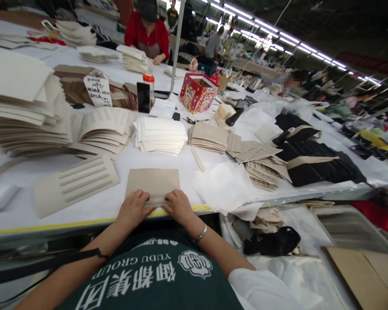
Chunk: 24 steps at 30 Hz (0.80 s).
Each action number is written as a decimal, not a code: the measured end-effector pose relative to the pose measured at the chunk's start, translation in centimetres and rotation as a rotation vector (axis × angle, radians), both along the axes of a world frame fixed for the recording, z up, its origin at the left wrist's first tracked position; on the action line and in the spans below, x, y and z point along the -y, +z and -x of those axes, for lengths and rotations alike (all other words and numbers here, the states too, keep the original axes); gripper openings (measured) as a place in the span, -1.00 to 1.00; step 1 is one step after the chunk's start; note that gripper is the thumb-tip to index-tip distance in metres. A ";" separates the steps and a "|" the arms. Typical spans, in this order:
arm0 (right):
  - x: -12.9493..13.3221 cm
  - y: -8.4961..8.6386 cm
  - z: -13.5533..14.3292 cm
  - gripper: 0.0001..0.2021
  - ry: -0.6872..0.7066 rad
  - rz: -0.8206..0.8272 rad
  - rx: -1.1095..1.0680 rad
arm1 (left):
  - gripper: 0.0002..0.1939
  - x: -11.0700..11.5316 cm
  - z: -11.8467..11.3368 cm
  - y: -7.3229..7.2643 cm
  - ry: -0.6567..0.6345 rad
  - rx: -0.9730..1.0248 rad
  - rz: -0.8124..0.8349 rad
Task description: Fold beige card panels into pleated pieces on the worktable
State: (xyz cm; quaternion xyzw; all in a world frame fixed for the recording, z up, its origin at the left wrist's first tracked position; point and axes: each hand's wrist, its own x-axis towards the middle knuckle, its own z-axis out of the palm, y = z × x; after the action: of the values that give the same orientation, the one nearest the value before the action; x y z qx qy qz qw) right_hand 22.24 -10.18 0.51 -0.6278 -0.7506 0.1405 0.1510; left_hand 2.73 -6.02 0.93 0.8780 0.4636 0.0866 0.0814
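Note:
A flat beige panel (153, 181), leather-like, lies at the near edge of the white-covered table. My left hand (136, 209) grips its lower left edge, fingertips on top and thumb at the front. At the lower right edge, my right hand (177, 206) holds it the same way. The strip between the two thumbs looks folded or rolled over, though the fingers partly hide it. To the left rests a curved beige piece with raised ribs (84, 178). Just beyond the panel stands a stack of white sheets (160, 134), with a stack of beige pieces (210, 135) beside it.
Tall piles of cream pieces (22, 103) fill the left side. Farther back are a phone (143, 97), a red box (198, 92) and a pole (177, 47). Black pieces (317, 159) lie to the right. A co-worker in red (147, 36) works across the table.

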 end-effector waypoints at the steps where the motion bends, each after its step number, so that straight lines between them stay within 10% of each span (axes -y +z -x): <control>1: -0.1 0.2 -0.1 -0.78 -0.004 0.011 0.010 | -0.68 -0.1 0.1 0.3 0.018 -0.038 -0.004; 24: -3.7 -1.3 0.6 -0.82 0.018 -0.147 0.079 | -0.70 -3.0 -1.7 -1.0 -0.101 -0.035 -0.171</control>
State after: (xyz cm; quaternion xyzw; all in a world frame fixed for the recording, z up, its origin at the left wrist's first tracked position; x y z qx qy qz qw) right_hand 21.62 -6.45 -0.74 -0.6134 -0.7698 0.0613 0.1658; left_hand 4.40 -3.02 -0.07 0.9053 0.4112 0.1062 0.0023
